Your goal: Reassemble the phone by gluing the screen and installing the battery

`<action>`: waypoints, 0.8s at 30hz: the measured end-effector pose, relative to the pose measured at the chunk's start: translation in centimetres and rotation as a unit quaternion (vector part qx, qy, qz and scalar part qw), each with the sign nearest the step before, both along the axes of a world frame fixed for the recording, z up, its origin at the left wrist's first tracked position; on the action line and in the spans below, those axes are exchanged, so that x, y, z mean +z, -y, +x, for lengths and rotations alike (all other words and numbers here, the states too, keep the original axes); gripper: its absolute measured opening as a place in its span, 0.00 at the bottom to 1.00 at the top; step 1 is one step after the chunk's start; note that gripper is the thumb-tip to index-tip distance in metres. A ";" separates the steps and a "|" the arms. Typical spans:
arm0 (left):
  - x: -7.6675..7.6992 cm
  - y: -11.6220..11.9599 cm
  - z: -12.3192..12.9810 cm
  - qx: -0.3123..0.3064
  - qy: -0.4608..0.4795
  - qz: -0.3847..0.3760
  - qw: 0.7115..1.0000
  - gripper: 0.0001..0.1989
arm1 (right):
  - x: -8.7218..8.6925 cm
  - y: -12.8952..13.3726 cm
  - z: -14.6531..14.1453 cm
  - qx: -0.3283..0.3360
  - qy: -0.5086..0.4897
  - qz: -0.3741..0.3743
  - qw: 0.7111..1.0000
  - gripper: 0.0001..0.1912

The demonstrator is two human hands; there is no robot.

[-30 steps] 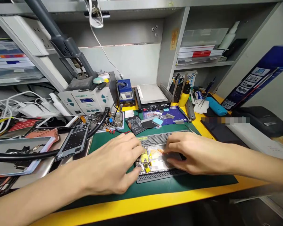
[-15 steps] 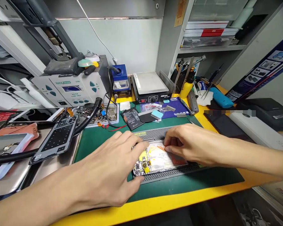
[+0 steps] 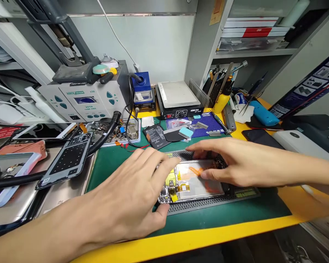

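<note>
An opened phone (image 3: 194, 182) lies on a grey perforated mat (image 3: 203, 206), its insides facing up. Yellow tape and two camera modules (image 3: 167, 191) show at its left end. My left hand (image 3: 137, 186) grips that end, with the fingers over the top and the thumb at the near edge. Over the right half is my right hand (image 3: 230, 164). Its thumb touches the phone beside an orange strip (image 3: 195, 171), while the fingers reach apart past the far edge. Their tips are partly hidden.
Behind the phone lie a black battery (image 3: 157, 136) and a tray of small parts (image 3: 138, 137). A heating plate (image 3: 178, 95) and a grey hot-air station (image 3: 87, 96) stand at the back. A loose phone back frame (image 3: 67, 159) lies left, with a black hose (image 3: 104, 133) nearby.
My right hand's fingers have gone from closed together at the orange strip to spread apart, reaching over the far edge. My left hand keeps its hold. The camera view has shifted slightly.
</note>
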State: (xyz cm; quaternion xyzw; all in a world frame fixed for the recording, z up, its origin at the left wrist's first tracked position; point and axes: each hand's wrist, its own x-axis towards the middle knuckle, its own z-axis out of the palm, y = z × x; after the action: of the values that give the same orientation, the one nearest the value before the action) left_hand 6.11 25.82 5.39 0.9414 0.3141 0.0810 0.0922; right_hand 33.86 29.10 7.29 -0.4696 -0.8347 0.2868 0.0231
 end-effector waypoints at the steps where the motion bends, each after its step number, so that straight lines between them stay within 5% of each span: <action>1: 0.3 -0.1 0.0 -0.006 0.005 0.017 1.000 0.31 | 0.2 -0.5 0.0 -0.001 -0.013 -0.045 0.999 0.28; 4: 1.9 -0.8 0.0 -0.034 0.007 0.056 0.998 0.32 | 0.7 -1.6 0.2 -0.004 -0.088 -0.142 0.986 0.26; 7: 3.9 -1.7 -0.2 -0.063 0.013 0.090 0.994 0.33 | 1.0 -1.6 0.3 -0.064 -0.218 -0.255 0.940 0.17; 10: 5.1 -1.5 -0.5 0.063 0.111 0.080 0.989 0.40 | 0.7 -0.2 0.3 -0.135 -0.322 -0.259 0.900 0.09; 11: 5.2 -1.1 -0.4 0.142 0.199 0.034 0.969 0.40 | 0.5 0.5 0.2 -0.155 -0.350 -0.235 0.894 0.10; 13: 4.7 0.0 0.3 0.261 0.420 -0.146 0.857 0.36 | -0.1 2.2 -0.6 -0.191 -0.408 -0.191 0.872 0.13; 15: 3.7 1.3 1.8 0.266 0.539 -0.337 0.724 0.32 | -0.9 4.0 -1.8 -0.215 -0.470 -0.154 0.842 0.17; 18: 2.2 2.9 4.7 0.174 0.623 -0.478 0.594 0.20 | -2.3 6.4 -3.9 -0.238 -0.565 -0.132 0.779 0.19; 20: 1.5 3.6 6.2 0.162 0.666 -0.469 0.557 0.16 | -3.3 7.7 -5.2 -0.233 -0.599 -0.134 0.754 0.17; 24: 0.6 4.6 7.0 0.209 0.680 -0.424 0.561 0.11 | -4.6 9.5 -6.6 -0.226 -0.615 -0.131 0.744 0.16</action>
State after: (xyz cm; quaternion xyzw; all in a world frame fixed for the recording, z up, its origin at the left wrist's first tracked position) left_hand 13.13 21.27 5.94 0.3680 0.3445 0.5720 0.6471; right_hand 27.22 19.57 2.73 -0.3647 -0.4632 0.6066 0.5333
